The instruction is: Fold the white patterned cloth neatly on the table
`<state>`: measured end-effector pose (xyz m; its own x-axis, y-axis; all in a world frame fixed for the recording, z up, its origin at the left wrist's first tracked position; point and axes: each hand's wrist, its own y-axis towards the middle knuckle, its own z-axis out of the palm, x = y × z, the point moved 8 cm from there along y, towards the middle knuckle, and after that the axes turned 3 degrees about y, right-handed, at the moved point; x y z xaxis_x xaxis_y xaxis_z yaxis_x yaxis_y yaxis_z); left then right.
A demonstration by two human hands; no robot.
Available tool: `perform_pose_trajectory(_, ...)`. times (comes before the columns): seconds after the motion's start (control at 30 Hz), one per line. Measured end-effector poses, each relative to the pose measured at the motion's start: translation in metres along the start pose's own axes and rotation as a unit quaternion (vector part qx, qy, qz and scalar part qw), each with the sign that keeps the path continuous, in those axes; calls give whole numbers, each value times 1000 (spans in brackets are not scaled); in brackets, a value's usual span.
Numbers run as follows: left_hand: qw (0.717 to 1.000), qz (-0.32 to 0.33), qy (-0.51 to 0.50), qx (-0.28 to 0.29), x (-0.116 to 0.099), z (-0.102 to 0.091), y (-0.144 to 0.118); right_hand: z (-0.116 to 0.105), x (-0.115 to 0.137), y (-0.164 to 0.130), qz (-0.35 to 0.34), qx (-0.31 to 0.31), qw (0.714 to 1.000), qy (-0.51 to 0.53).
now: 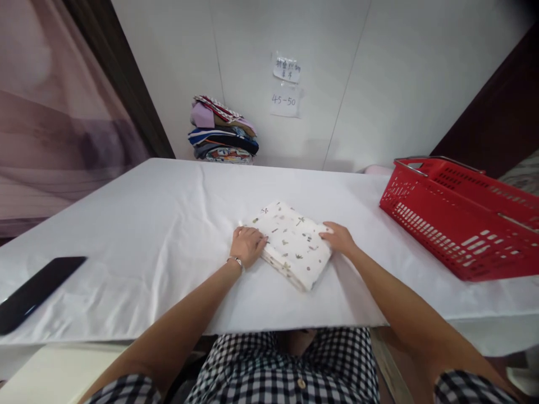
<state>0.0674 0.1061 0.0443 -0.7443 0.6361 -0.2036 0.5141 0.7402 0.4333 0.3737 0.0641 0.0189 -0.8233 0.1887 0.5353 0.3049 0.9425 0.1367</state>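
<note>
A folded white cloth point(290, 238) printed with small palm trees and other little motifs lies at an angle on the table, its layers showing along the front edge. My left hand point(249, 246), with a bracelet at the wrist, is closed on the cloth's left edge, fingers curled over it. At the opposite corner, my right hand point(339, 238) grips the right edge, fingertips on top; the thumb side is partly hidden.
The white-covered table point(126, 224) has wrinkles on its left side. A black phone-like slab point(37, 292) lies at the left. On the right stands a red plastic basket point(455, 224) with metal handles. A stack of folded fabrics point(223, 132) sits behind the far edge, near paper notes point(286, 101) on the wall.
</note>
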Motion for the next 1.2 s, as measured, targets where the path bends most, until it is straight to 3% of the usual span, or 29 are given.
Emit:
perform_pose_trajectory(0.13,999,24,-12,22,-13,9,2,-26,15,42,-16,-88,994,-63)
perform_pose_trajectory(0.23,999,28,-32,23,-15,15,0,-21,28,48,-30,-94,994,-51)
perform_pose_trajectory(0.33,998,35,-56,11,-11,16,-3,3,43,23,-65,-35,997,-20)
perform_pose_trajectory(0.43,997,40,-70,16,-7,16,-5,21,58,-26,-144,25,989,10)
perform_pose_trajectory(0.5,996,41,-77,29,-6,17,-4,19,60,-64,-173,13,984,26)
perform_pose_trajectory(0.6,995,41,-88,30,-2,16,-3,9,48,-114,-149,-44,987,53)
perform_pose_trajectory(0.7,996,36,-86,6,5,11,-1,9,38,-147,-137,-57,987,55)
perform_pose_trajectory(0.9,994,-23,-101,-47,34,5,2,-2,24,-156,-88,-133,984,83)
perform_pose_trajectory(1.2,982,-28,-185,-1,49,13,2,-2,46,-149,-143,-113,983,7)
